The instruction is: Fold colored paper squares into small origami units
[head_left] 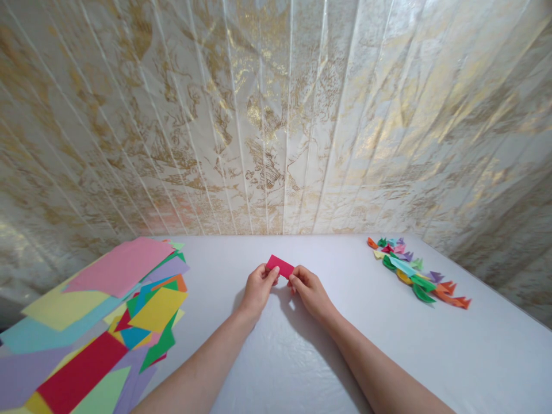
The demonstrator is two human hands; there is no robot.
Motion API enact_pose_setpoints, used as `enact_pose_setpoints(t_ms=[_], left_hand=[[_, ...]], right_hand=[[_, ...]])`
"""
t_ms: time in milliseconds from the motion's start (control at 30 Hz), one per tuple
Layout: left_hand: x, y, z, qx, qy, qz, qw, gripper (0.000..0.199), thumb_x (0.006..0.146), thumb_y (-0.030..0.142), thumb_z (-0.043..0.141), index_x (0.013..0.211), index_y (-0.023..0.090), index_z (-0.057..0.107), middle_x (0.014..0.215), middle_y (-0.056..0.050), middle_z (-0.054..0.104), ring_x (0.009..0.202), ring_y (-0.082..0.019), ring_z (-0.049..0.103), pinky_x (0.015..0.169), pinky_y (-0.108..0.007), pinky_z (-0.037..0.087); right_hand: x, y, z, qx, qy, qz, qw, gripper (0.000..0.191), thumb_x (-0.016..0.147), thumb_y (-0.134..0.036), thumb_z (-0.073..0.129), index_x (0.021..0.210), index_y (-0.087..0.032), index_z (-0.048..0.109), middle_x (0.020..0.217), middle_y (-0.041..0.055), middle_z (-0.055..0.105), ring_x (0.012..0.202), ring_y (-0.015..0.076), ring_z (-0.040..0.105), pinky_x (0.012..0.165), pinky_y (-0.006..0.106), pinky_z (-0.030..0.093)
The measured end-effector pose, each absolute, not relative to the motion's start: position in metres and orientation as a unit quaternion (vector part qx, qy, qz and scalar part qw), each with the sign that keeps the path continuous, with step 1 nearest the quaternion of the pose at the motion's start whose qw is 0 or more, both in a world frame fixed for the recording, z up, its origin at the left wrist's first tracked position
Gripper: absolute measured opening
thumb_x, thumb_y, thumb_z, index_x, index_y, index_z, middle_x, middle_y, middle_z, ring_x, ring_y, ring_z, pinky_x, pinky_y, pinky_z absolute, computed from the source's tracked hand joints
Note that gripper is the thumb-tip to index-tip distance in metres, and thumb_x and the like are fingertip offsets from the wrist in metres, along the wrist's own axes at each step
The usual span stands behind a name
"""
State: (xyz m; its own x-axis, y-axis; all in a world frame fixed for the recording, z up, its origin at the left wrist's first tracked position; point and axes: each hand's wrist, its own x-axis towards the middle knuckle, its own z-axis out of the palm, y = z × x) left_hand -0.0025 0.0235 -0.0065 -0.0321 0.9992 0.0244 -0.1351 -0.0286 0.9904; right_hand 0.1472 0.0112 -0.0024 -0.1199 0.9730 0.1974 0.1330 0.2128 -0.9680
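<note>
A small crimson paper rectangle (pixel 281 265), looking folded, is held up just above the white table in front of me. My left hand (pixel 260 286) pinches its left end, with the thumb lying on the face of the paper. At the lower right corner, the thumb and fingers of my right hand (pixel 307 288) are closed on the same piece. Both hands come in from below, and their shadows fall on the table. Fingers behind the paper are mostly hidden.
Loose coloured paper sheets spread over the table's left side, among them a pink sheet (pixel 125 264), a yellow one (pixel 157 309) and a red one (pixel 84 374). Several small folded paper shapes (pixel 407 267) lie in a strip at the right. Behind the table (pixel 276 368) hangs a gold-patterned curtain (pixel 259 115).
</note>
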Motion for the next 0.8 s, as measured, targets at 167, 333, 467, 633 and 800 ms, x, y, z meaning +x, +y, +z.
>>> enact_pose_setpoints(t_ms=[167,333,467,633,800], left_hand=[[-0.004,0.022,0.000,0.474,0.446,0.511,0.561,0.037,0.068,0.048,0.072,0.077,0.013,0.064,0.065,0.001,0.061,0.061,-0.011,0.053,0.064,-0.023,0.042],[-0.006,0.021,0.004,0.507,0.441,0.465,0.577,0.039,0.068,0.050,0.072,0.080,0.013,0.067,0.065,0.000,0.062,0.062,-0.012,0.053,0.065,-0.025,0.042],[-0.006,0.021,0.004,0.520,0.448,0.460,0.564,0.041,0.071,0.053,0.068,0.080,0.013,0.067,0.067,-0.001,0.063,0.065,-0.014,0.054,0.067,-0.025,0.043],[-0.004,0.021,-0.001,0.542,0.458,0.467,0.528,0.037,0.076,0.052,0.062,0.075,0.015,0.063,0.065,0.000,0.061,0.065,-0.015,0.055,0.065,-0.026,0.043],[-0.005,0.022,-0.006,0.560,0.468,0.481,0.486,0.033,0.078,0.050,0.059,0.069,0.019,0.056,0.063,0.001,0.058,0.064,-0.016,0.055,0.065,-0.026,0.043]], right_hand=[[0.152,0.014,-0.004,-0.425,-0.600,0.416,0.535,0.033,0.081,-0.023,0.050,0.113,-0.023,0.054,0.094,0.0024,0.062,0.065,0.0135,0.056,0.065,0.029,0.045],[0.151,0.011,0.003,-0.384,-0.626,0.438,0.518,0.018,0.080,-0.022,0.053,0.094,-0.021,0.065,0.086,0.0019,0.064,0.074,0.0153,0.055,0.072,0.029,0.044],[0.151,0.011,0.003,-0.388,-0.622,0.457,0.503,0.013,0.081,-0.024,0.056,0.089,-0.020,0.065,0.077,-0.0001,0.062,0.070,0.0144,0.054,0.069,0.027,0.042],[0.154,0.012,0.002,-0.418,-0.629,0.447,0.479,0.018,0.083,-0.030,0.056,0.092,-0.019,0.066,0.084,0.0027,0.065,0.072,0.0151,0.056,0.070,0.028,0.044],[0.154,0.012,0.000,-0.428,-0.647,0.421,0.470,0.026,0.085,-0.040,0.056,0.088,-0.018,0.069,0.086,0.0034,0.063,0.074,0.0155,0.054,0.070,0.028,0.043]])
